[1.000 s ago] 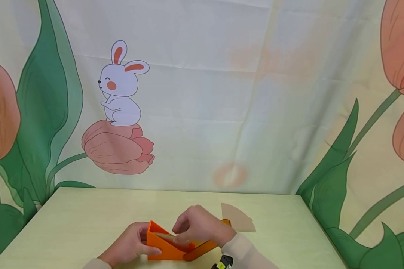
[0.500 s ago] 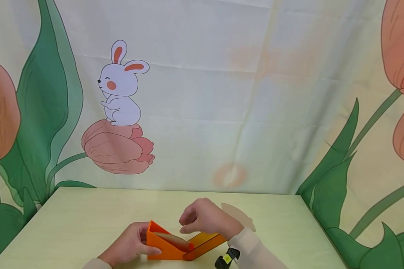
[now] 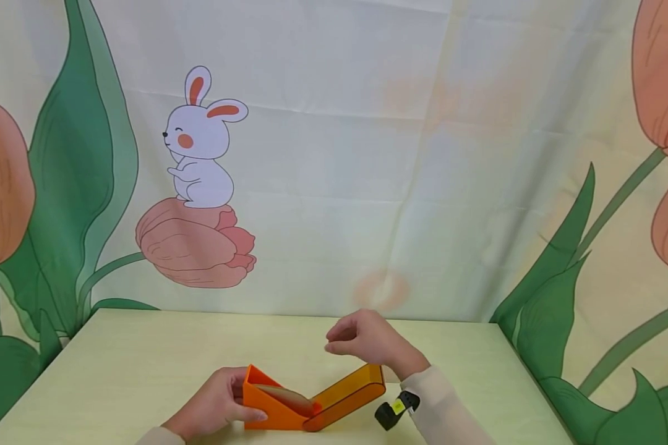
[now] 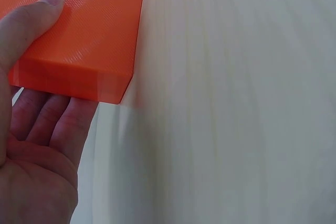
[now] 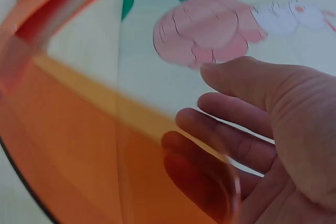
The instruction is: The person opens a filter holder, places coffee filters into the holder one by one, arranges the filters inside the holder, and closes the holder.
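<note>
An orange wedge-shaped box (image 3: 273, 413) stands on the table, its amber see-through lid (image 3: 347, 395) swung out to the right on a hinge. Tan paper coffee filters (image 3: 284, 395) lie inside, their curved edge showing above the low front. My left hand (image 3: 214, 398) grips the box at its left end, with the thumb (image 4: 37, 22) on the front face and fingers behind. Above the lid's far end hovers my right hand (image 3: 367, 337), fingers loosely bent and holding nothing. Through the lid, some right fingers (image 5: 194, 163) show in the right wrist view.
A pale wood-look table (image 3: 172, 346) runs back to a printed cloth (image 3: 323, 185) with a rabbit and tulips. A black strap device (image 3: 395, 409) with a yellow label sits at the right wrist.
My right hand has drawn out of the box and risen back to the right. It now covers the place where a fan-shaped tan paper lay. The left hand stays put.
</note>
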